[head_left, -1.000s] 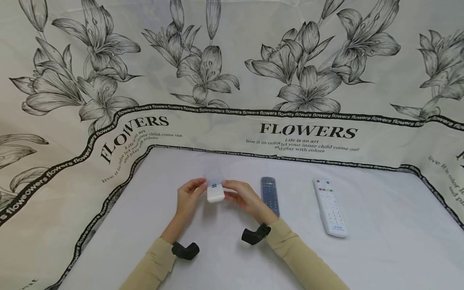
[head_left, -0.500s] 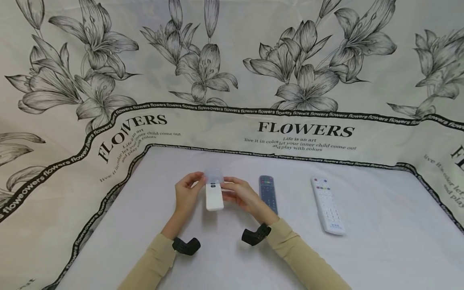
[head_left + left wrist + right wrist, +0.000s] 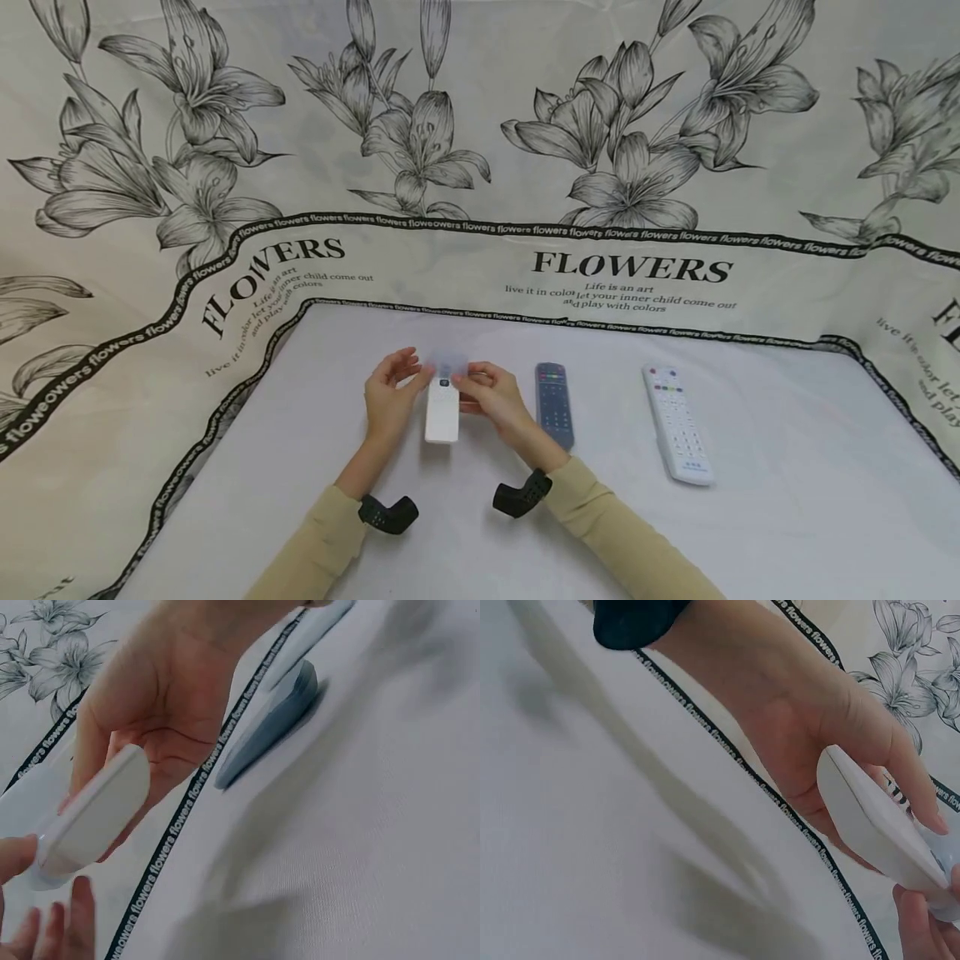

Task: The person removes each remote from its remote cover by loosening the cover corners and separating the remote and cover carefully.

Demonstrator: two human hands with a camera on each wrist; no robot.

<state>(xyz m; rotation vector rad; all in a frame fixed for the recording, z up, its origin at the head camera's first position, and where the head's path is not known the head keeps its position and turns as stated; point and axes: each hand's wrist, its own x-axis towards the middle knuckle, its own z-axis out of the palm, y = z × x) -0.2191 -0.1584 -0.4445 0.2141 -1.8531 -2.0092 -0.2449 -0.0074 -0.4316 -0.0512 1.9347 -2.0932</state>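
A small white remote control (image 3: 442,418) is held above the white table, its upper end inside a clear plastic sleeve (image 3: 447,362). My left hand (image 3: 386,402) is at the sleeve's left side, thumb against it and the other fingers spread beside it. From the right, my right hand (image 3: 501,408) pinches the remote near the sleeve's mouth, thumb on its face and fingers beneath. In the left wrist view the remote (image 3: 97,814) shows its plain back and end. The right wrist view shows the remote (image 3: 877,825) between both hands; some fingertips are hidden or cut off.
A dark blue-grey remote (image 3: 555,404) lies just right of my right hand. Farther right lies a larger white remote (image 3: 678,425) with coloured buttons. A flower-printed cloth (image 3: 637,192) stands behind the white tabletop (image 3: 795,467).
More of the white remote now shows below the sleeve, its lower end nearer to me. My left fingers have spread from the sleeve, and my right thumb has shifted onto the remote's face.
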